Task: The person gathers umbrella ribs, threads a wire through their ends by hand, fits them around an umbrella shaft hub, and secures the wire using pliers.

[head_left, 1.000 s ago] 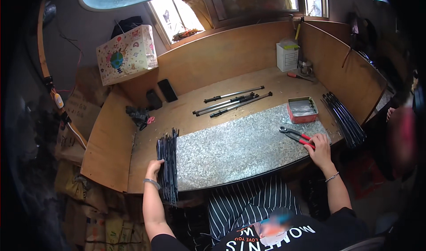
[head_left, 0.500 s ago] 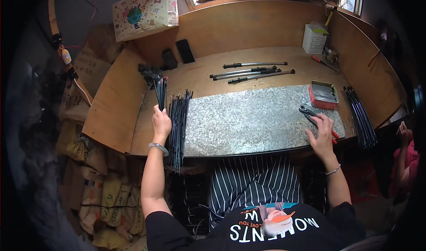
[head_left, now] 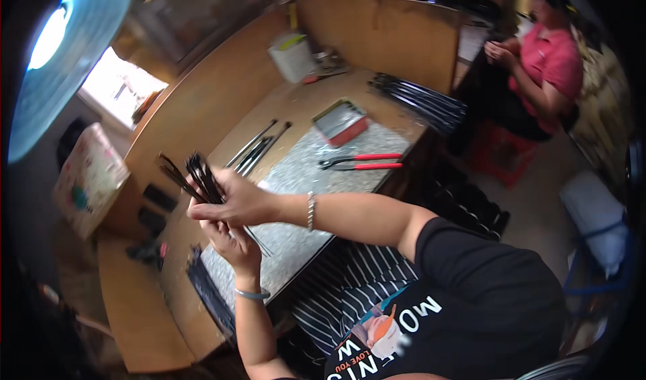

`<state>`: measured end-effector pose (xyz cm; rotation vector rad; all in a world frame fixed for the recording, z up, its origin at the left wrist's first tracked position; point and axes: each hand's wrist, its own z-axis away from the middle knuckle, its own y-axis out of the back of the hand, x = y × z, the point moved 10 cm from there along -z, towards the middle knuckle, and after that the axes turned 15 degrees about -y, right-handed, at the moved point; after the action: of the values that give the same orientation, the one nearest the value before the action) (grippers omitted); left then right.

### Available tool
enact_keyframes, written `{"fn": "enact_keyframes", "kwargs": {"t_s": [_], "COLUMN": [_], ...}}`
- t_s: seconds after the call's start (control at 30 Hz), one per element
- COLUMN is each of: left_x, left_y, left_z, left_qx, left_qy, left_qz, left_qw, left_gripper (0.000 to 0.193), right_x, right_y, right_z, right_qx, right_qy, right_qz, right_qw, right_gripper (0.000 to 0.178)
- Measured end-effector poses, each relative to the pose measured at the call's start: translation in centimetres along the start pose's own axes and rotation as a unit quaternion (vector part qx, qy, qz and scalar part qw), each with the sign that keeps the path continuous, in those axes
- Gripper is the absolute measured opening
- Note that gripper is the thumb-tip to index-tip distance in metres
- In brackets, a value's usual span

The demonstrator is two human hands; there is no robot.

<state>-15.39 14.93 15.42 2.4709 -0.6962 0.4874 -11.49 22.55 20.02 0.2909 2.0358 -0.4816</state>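
A bundle of thin black rods stands up in my hands over the left part of the grey stone-patterned slab. My right hand is wrapped round its upper part, and some rods splay off to the left. Just below, my left hand is closed round the lower part, partly covered by the right. A few thin ends stick out beneath my right hand. Red-handled pincers lie on the slab, away from both hands. Near the slab's left end rests a larger pile of dark rods.
An open red tin of thin grey pieces stands behind the pincers. Metal tubes lie on the wooden bench. Another rod bundle sits at the bench's right end. A person in pink sits beyond it. Wooden boards wall the bench.
The view has turned to the right. My right hand has left the pincers and now grips the rod bundle with my left, which has lifted it from beside the pile.
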Motion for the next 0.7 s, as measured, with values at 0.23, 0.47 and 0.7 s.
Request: {"fn": "enact_keyframes", "kwargs": {"t_s": [0.23,0.47,0.7], "left_x": [-2.1,-4.2,1.0], "left_y": [-5.3,-6.6,-11.1], "left_z": [6.8,10.8,21.6], "left_qx": [0.022,0.008,-0.05], "left_qy": [0.049,0.149,0.541], "left_qz": [0.076,0.088,0.479], "left_qw": [0.996,0.985,0.689], "left_gripper": [0.036,0.023,0.029], "right_x": [0.1,3.9,9.5], "right_y": [1.4,7.2,13.9], "right_z": [1.6,1.4,5.6], "right_qx": [0.043,0.146,0.232], "right_qy": [-0.063,-0.199,-0.241], "right_qz": [-0.117,-0.072,0.419], "right_qw": [0.99,0.966,0.844], "right_gripper": [0.034,0.038,0.082]}}
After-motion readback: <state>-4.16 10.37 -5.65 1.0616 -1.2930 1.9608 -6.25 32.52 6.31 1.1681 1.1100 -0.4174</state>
